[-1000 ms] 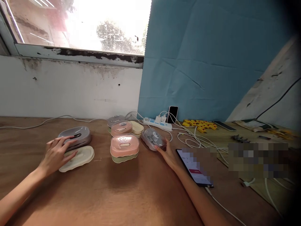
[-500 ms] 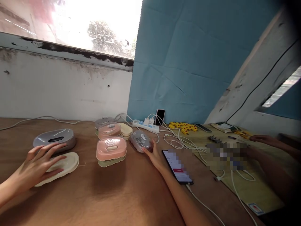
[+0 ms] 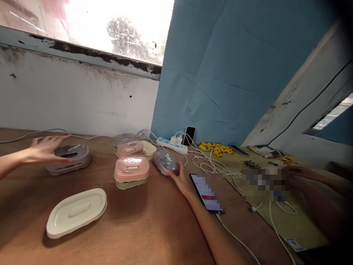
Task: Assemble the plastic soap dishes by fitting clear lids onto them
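My left hand point(image 3: 49, 150) reaches over the left end of a grey, glossy, oval soap box cover point(image 3: 78, 156) with a slot in its top. Its fingers and thumb are spread apart; whether they touch the cover I cannot tell. Nearer me lies a cream oval lid-like piece point(image 3: 77, 211) with a raised middle, flat on the table. My right hand point(image 3: 178, 177) grips the right end of a grey soap box point(image 3: 165, 162) with a round label, thumb in front. Between the hands sits a pink soap box point(image 3: 131, 168) on a green base point(image 3: 132, 183).
Behind stand another pink box point(image 3: 129, 148), a grey one point(image 3: 122, 138) and cream pieces point(image 3: 149, 149). A power strip point(image 3: 172, 145), white cables, an upright phone point(image 3: 189, 135) and a charging phone point(image 3: 205, 193) lie rightward. Another person's hands point(image 3: 299, 173) work beyond, near yellow parts point(image 3: 216, 149).
My left hand has left the cream piece and moved up and back to the grey cover. The cream piece now lies nearer me, fully in sight. My right hand stays at the grey box.
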A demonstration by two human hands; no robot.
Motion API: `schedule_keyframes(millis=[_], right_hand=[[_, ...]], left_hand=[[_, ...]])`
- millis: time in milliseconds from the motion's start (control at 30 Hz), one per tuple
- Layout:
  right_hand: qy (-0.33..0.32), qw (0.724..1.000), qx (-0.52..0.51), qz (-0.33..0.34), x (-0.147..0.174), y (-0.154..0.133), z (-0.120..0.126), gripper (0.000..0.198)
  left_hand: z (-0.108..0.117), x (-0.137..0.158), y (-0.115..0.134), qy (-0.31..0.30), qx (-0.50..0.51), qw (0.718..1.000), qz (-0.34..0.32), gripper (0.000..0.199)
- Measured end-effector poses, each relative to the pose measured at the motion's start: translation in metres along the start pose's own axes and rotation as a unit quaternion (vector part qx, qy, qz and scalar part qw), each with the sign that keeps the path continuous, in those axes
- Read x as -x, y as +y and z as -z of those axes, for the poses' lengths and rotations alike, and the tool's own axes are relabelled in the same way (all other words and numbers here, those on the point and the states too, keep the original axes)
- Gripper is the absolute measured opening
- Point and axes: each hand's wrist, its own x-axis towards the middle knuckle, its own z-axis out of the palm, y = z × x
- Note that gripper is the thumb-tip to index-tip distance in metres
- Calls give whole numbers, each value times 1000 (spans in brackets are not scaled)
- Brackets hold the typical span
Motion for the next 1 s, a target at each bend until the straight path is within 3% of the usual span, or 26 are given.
schedule_keyframes(millis=[100, 267, 400, 500, 600, 700, 833, 1000], right_hand=[[-15, 999, -7, -37, 0, -3, 0, 90], [-13, 998, -25, -56, 0, -6, 0, 92], [-15, 997, -33, -63, -1, -8, 0, 92], [-18, 997, -30, -64, -1, -9, 0, 94], [-17, 997, -28, -67, -2, -7, 0, 93], [-17, 997, -30, -70, -3, -4, -1, 97], [-12, 997, -34, -72, -3, -4, -1, 102], [-8, 997, -34, -73, -2, -7, 0, 98]], left_hand=[[-7, -2, -12, -44, 32, 998, 13, 86], [-13, 1, -11, -86, 52, 995, -25, 62], [-4, -7, -8, -103, 54, 992, -51, 54], [13, -10, -3, -94, 56, 992, -56, 60], [30, 1, 13, -92, 63, 992, -60, 71], [35, 28, 43, -148, 103, 977, -111, 75], [20, 68, 82, -243, 102, 948, -179, 86], [2, 94, 100, -269, 102, 950, -122, 85]])
